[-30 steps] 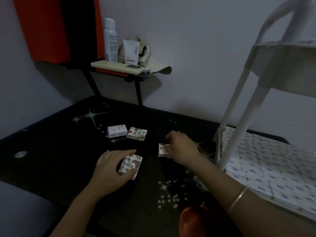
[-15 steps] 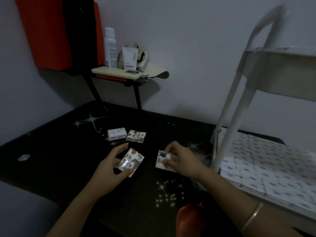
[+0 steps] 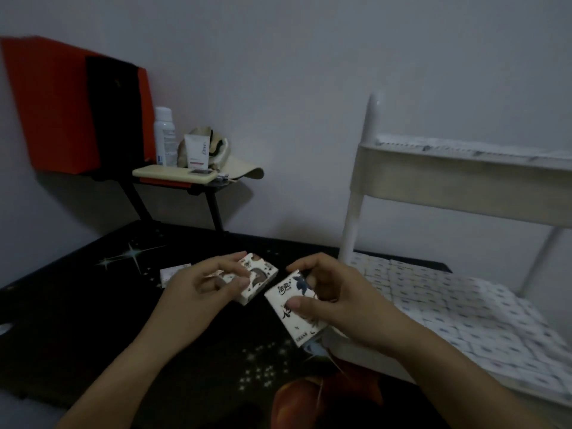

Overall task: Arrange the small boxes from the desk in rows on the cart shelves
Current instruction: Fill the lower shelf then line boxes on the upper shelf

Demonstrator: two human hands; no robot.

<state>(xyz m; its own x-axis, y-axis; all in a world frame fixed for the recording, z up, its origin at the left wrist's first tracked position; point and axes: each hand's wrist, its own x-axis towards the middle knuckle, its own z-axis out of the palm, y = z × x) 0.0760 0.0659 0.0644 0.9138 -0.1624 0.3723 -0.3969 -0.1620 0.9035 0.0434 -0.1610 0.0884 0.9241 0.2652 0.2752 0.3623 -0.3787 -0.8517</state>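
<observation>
My left grip (image 3: pixel 201 292) pinches small white brown-patterned box (image 3: pixel 260 278) over black starry table (image 3: pixel 77 305). My right grip (image 3: pixel 337 301) pinches small white blue-flowered box (image 3: pixel 280 297), just right of it, near white tubular cart (image 3: pixel 353 224).

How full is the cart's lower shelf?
Nearly full, as far as it shows: rows of small white boxes cover the lower shelf. Its right end is out of frame.

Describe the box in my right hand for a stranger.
Find the black desk beside the white cart. Above it, the right hand holds a white box. Unlike the brown-patterned box in the left hand, it bears a dark blue flower.
</observation>
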